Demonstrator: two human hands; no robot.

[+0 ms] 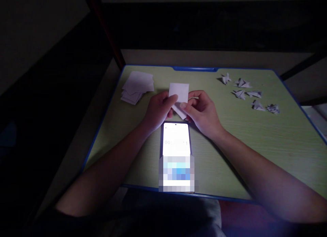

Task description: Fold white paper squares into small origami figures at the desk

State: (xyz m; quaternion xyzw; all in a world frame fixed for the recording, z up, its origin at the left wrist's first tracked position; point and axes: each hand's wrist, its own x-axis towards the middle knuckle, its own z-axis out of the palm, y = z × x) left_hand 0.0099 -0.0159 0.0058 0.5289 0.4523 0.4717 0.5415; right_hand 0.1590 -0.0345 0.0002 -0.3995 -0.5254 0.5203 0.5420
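Note:
A partly folded sheet of white paper (179, 91) is held up between both hands, just beyond the phone. Its top is a flat rectangle, and the lower end narrows to a slanted point. My left hand (160, 107) grips the left edge, thumb across the front. On the other side my right hand (203, 112) pinches the lower right part between thumb and fingers. Some fingertips are hidden behind the paper. Below the hands lies a lit phone (176, 138) with timer-like digits; its lower part is blurred out.
A loose stack of white paper sheets (139, 82) lies at the table's far left. Several small folded paper figures (240, 94) are scattered at the far right. The pale green table (255, 145) has a raised blue rim (195, 69). The surroundings are dark.

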